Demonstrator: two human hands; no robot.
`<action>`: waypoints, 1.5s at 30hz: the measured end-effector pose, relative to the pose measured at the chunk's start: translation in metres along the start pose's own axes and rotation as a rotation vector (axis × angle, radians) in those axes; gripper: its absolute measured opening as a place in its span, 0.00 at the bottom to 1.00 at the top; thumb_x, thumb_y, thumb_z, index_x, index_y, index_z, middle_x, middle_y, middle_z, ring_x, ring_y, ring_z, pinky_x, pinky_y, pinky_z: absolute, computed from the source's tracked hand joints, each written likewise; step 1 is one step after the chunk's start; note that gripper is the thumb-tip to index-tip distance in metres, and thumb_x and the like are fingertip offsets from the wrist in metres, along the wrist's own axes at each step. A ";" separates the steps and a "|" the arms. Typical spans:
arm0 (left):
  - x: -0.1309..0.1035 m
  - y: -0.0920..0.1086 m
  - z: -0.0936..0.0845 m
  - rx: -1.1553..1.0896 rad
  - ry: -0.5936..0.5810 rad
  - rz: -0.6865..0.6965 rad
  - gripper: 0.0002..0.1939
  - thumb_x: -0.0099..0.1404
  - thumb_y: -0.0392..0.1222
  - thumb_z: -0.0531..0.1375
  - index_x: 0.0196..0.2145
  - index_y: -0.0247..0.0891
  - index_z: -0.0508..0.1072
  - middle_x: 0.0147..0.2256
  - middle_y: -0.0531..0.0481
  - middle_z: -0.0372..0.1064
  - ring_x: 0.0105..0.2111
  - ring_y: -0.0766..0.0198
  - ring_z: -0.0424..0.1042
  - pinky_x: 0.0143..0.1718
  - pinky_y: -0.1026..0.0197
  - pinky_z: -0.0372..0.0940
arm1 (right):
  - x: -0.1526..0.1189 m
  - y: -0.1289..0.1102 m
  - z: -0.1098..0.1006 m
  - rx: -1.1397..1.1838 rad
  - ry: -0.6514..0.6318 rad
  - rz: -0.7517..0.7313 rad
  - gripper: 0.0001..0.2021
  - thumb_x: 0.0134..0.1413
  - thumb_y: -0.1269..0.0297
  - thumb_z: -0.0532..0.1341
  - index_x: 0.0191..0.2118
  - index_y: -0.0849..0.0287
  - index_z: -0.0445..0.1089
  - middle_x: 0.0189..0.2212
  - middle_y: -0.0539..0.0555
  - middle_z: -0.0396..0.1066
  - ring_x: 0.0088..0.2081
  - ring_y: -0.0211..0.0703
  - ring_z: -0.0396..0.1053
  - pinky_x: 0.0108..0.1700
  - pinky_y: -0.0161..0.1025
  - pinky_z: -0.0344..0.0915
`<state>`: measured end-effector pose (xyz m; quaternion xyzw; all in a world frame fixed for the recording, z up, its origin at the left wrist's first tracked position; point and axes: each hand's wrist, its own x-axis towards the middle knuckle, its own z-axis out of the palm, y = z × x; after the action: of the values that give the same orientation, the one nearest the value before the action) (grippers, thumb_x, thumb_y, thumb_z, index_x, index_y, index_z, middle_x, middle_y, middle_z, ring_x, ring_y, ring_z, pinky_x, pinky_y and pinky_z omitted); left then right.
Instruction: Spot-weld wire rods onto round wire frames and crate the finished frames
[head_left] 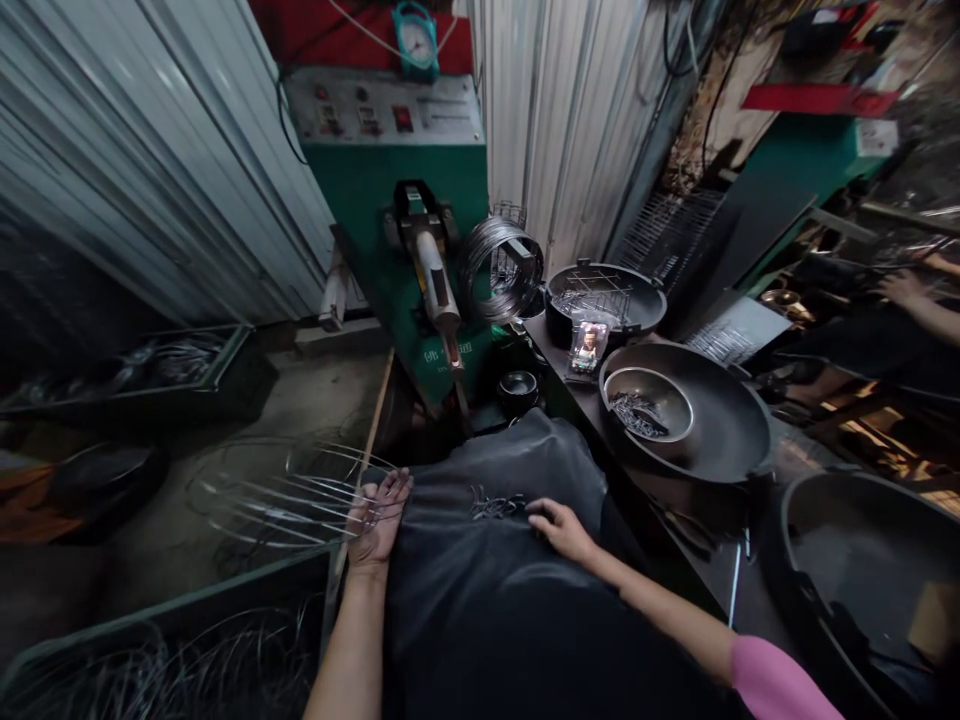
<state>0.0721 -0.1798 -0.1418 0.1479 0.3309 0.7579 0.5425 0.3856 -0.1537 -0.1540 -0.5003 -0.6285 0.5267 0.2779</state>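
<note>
My left hand (379, 515) is palm up and holds a wire frame (277, 500), a fan of thin, looped metal wires reaching out to the left and smeared by motion. A dark apron (480, 590) covers my lap. On it lies a small heap of curved metal pieces (496, 505). Just to the right of the heap, my right hand (562, 530) hovers low over the cloth with fingers loosely bent and apart, and nothing shows in them. Straight ahead stands a green machine (322, 180) with a copper-tipped arm (437, 275) pointing down toward me.
At right, a metal bowl (679, 400) of small pieces sits in a wide black pan (739, 430). A lit phone (589, 345) stands behind it. A wire coil (480, 270) hangs by the machine. A bin of wires (187, 650) is at lower left. A co-worker's hand (904, 290) shows far right.
</note>
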 end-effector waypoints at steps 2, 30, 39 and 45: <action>0.002 -0.003 -0.001 0.024 0.000 -0.015 0.13 0.42 0.44 0.65 0.24 0.40 0.65 0.37 0.46 0.72 0.49 0.49 0.66 0.54 0.44 0.54 | -0.008 0.009 0.004 0.003 -0.015 0.014 0.11 0.50 0.61 0.56 0.37 0.60 0.69 0.27 0.50 0.70 0.27 0.39 0.67 0.33 0.37 0.66; 0.017 -0.016 -0.017 0.196 0.097 -0.110 0.36 0.37 0.50 0.68 0.47 0.42 0.70 0.51 0.44 0.65 0.55 0.47 0.58 0.58 0.47 0.48 | 0.071 0.011 0.067 -1.362 -0.450 -0.543 0.03 0.44 0.76 0.57 0.29 0.68 0.67 0.26 0.63 0.69 0.24 0.44 0.67 0.18 0.34 0.60; 0.012 -0.017 -0.030 0.207 0.161 -0.137 0.41 0.36 0.56 0.67 0.51 0.52 0.65 0.49 0.48 0.66 0.54 0.47 0.59 0.57 0.43 0.49 | 0.065 0.003 0.053 -1.277 -0.454 -0.443 0.07 0.50 0.72 0.56 0.36 0.66 0.67 0.30 0.61 0.70 0.26 0.46 0.71 0.20 0.36 0.65; 0.018 -0.013 -0.060 0.333 0.226 -0.165 0.31 0.44 0.53 0.63 0.49 0.58 0.65 0.46 0.55 0.69 0.55 0.51 0.59 0.53 0.47 0.57 | 0.056 -0.004 0.041 -1.320 -0.507 -0.393 0.08 0.48 0.74 0.56 0.36 0.68 0.69 0.32 0.64 0.71 0.25 0.46 0.71 0.18 0.36 0.63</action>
<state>0.0403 -0.1812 -0.1969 0.1217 0.5213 0.6574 0.5303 0.3290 -0.1173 -0.1722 -0.3044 -0.9380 0.0784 -0.1460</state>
